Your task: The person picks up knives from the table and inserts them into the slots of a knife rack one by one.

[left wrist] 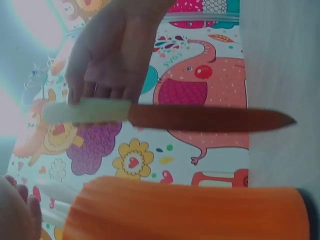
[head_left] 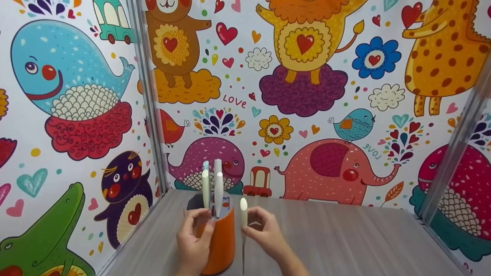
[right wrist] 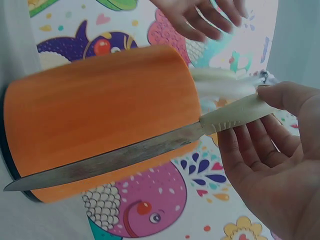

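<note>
A knife (head_left: 243,218) with a cream handle hangs blade down beside the orange knife block (head_left: 222,245). My right hand (head_left: 266,230) holds its handle between thumb and fingers. The whole blade shows in the right wrist view, where the knife (right wrist: 150,150) passes in front of the block. My left hand (head_left: 195,237) is at the block's left side, fingers loosely bent; in the right wrist view this left hand (right wrist: 205,15) appears apart from the block with nothing in it. Several pale-handled utensils (head_left: 218,191) stand upright in the block's top.
The block stands on a grey wood-grain table (head_left: 345,234). A dark angular object (head_left: 195,202) shows behind the block's left side. Walls printed with cartoon animals (head_left: 326,172) enclose the table at the back and sides, with metal corner posts (head_left: 149,96).
</note>
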A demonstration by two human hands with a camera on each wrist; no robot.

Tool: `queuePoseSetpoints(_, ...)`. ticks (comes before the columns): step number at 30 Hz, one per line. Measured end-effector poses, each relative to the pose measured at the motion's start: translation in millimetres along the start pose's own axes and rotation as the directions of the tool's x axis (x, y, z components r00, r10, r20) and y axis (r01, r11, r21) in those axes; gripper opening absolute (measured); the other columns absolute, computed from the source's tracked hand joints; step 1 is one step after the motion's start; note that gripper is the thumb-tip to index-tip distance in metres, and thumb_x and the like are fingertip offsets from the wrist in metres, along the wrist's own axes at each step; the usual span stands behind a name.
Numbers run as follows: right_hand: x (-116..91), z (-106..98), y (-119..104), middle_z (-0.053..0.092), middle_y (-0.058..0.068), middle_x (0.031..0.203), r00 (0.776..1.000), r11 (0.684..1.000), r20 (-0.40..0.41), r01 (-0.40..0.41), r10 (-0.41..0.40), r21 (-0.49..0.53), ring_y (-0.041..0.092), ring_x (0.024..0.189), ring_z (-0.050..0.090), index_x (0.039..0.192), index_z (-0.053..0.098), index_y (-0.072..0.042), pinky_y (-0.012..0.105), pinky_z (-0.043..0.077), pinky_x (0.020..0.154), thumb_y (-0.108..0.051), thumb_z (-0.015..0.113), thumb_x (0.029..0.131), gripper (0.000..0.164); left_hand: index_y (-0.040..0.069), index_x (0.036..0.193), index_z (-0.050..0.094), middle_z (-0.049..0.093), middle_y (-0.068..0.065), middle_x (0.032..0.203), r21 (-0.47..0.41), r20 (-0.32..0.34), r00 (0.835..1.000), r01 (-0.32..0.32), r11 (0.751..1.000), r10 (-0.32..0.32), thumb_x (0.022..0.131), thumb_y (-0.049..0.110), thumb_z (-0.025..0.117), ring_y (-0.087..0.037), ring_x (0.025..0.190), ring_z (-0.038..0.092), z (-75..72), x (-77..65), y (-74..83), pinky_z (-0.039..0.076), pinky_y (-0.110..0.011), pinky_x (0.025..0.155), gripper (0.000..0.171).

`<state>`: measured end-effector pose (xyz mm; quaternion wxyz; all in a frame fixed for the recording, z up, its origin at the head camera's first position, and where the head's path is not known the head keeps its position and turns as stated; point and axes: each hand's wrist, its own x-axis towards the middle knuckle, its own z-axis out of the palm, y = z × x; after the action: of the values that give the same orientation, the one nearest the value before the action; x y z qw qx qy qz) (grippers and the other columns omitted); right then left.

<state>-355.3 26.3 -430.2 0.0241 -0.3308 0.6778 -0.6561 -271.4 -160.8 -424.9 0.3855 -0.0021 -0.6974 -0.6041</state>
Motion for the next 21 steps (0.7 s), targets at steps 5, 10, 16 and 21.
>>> queuePoseSetpoints(5, -3, 17, 2, 0.066, 0.025, 0.114, 0.999, 1.000, 0.021, 0.028, -0.028, -0.002, 0.026, 0.096, 0.067, 0.117, 0.062, -0.004, 0.030, 0.059, 0.087, -0.017, 0.072, 0.091, 0.031, 0.016, 0.127, 0.057, 0.062, -0.004, 0.124, 0.022, 0.215, 0.974, 0.063, 0.998, -0.067, 0.092, 0.023, 0.071, -0.021, 0.114, 0.062, 3.8, -2.0, 0.1, 0.054, -0.031, 0.099, 0.038)
queuePoseSetpoints(10, -4, 31, 3, 0.068, 0.018, 0.112, 1.000, 1.000, -0.001, 0.021, -0.021, 0.001, 0.020, 0.093, 0.067, 0.116, 0.063, -0.007, 0.030, 0.059, 0.086, -0.024, 0.072, 0.091, 0.032, 0.015, 0.133, 0.053, 0.061, -0.006, 0.129, 0.048, 0.329, 0.937, 0.103, 0.994, -0.113, 0.093, 0.038, 0.068, -0.020, 0.115, 0.061, 7.9, -1.8, -7.7, 0.053, -0.032, 0.100, 0.049)
queuePoseSetpoints(16, -6, 40, 4, 0.069, 0.015, 0.112, 0.998, 0.998, -0.008, 0.059, -0.059, -0.008, 0.015, 0.095, 0.068, 0.116, 0.064, -0.007, 0.031, 0.060, 0.086, -0.018, 0.071, 0.092, 0.028, 0.011, 0.132, 0.055, 0.061, -0.009, 0.119, 0.027, 0.383, 0.919, 0.096, 0.995, -0.099, 0.095, 0.033, 0.067, -0.016, 0.102, 0.064, 11.8, -3.6, -13.7, 0.055, -0.024, 0.088, 0.045)
queuePoseSetpoints(21, -7, 44, 5, 0.069, 0.013, 0.112, 0.998, 0.998, 0.011, 0.064, -0.064, -0.003, 0.013, 0.095, 0.069, 0.116, 0.064, -0.007, 0.031, 0.060, 0.084, -0.016, 0.070, 0.092, 0.027, 0.008, 0.127, 0.057, 0.060, -0.010, 0.112, -0.002, 0.403, 0.913, 0.065, 0.998, -0.058, 0.099, 0.029, 0.061, -0.015, 0.098, 0.066, 11.8, -5.4, -14.6, 0.055, -0.020, 0.084, 0.035)
